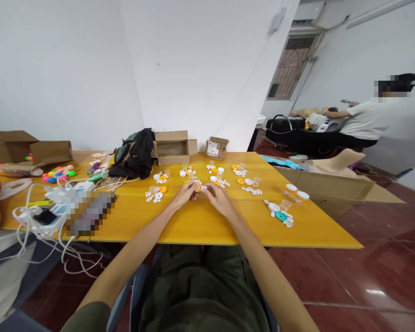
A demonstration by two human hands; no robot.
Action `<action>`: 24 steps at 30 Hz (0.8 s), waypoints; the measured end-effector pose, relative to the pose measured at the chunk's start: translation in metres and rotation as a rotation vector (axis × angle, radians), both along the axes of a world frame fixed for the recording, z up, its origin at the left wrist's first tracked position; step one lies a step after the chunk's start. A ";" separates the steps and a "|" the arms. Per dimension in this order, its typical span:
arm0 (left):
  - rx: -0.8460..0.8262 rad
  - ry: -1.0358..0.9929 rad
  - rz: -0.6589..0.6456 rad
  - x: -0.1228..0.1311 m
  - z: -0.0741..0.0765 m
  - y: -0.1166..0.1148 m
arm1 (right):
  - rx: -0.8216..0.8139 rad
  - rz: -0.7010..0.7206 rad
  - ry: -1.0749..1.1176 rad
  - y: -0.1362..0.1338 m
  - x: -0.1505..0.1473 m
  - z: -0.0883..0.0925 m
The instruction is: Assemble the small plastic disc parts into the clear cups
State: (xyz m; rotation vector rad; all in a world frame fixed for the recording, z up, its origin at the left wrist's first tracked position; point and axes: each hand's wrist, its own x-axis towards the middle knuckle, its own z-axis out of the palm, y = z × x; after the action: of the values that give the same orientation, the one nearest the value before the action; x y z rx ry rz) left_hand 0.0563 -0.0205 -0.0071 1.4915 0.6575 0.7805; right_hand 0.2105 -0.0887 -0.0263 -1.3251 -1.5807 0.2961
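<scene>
My left hand (pixel 186 193) and my right hand (pixel 220 198) meet above the middle of the yellow table (pixel 200 226), fingers pinched together. Between my left fingertips shows a small orange and white plastic part (pixel 198 186). My right fingertips grip a small white plastic piece (pixel 204 189) right beside it; whether the two are joined, I cannot tell. Around my hands lie groups of loose parts: white round lids (pixel 213 178), orange discs (pixel 163 189), see-through cups (pixel 257 181) and white cut-out pieces (pixel 148 195). A teal disc (pixel 281 216) lies in the group at the right.
Two lidded see-through jars (pixel 300 197) stand near the table's right edge. Behind are an open cardboard box (pixel 173 147), a smaller box (pixel 216 148) and a black bag (pixel 138 154). Power strips (pixel 57 207) and cables crowd the left. Other people are at far left and far right.
</scene>
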 end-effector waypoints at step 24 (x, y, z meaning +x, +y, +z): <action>0.005 -0.015 -0.034 0.000 0.001 -0.001 | -0.014 -0.010 0.007 -0.004 -0.001 0.007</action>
State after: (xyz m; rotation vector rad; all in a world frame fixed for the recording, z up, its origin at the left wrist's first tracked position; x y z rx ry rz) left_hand 0.0560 -0.0211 -0.0062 1.4969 0.6177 0.7672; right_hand 0.2099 -0.0926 -0.0190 -1.3411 -1.5681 0.3058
